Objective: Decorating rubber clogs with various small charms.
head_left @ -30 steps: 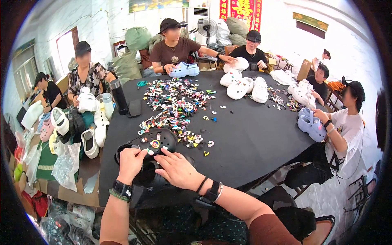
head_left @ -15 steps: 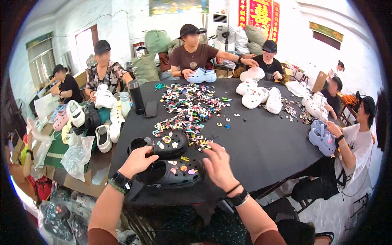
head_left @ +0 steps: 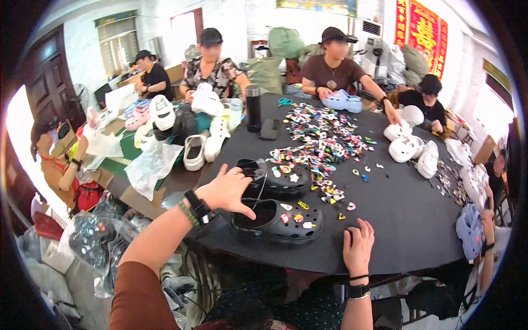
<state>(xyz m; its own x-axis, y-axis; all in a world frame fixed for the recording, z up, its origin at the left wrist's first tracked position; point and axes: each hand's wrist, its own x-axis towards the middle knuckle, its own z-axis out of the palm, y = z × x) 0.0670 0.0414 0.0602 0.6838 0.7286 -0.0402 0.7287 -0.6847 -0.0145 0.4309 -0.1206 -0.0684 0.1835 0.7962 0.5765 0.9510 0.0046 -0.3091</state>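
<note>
Two black clogs with colourful charms on their toes lie side by side before me, toes pointing right. My left hand (head_left: 226, 192) is at their heel ends with fingers and thumb spread; a thin pale strand runs near the fingertips, too fine to identify. The near clog (head_left: 291, 231) carries several charms, among them a yellow one and a lolly shape. A white flower charm shows on the far clog (head_left: 283, 186). To the right of the near clog, my right hand (head_left: 359, 250) rests on the table edge, fingers loosely bent and apart, nothing seen in it.
A large heap of small charms (head_left: 322, 137) spreads beyond the clogs on the black table (head_left: 396, 220). A dark bottle (head_left: 253, 108) and a phone (head_left: 269, 129) stand left of it. White clogs (head_left: 404, 148) lie far right. Several people work around; one reaches toward the white clogs.
My view has swung left. My right hand has drawn back from the charms beside the clogs to the table's near edge. My left hand has spread its fingers at the clogs' heels.
</note>
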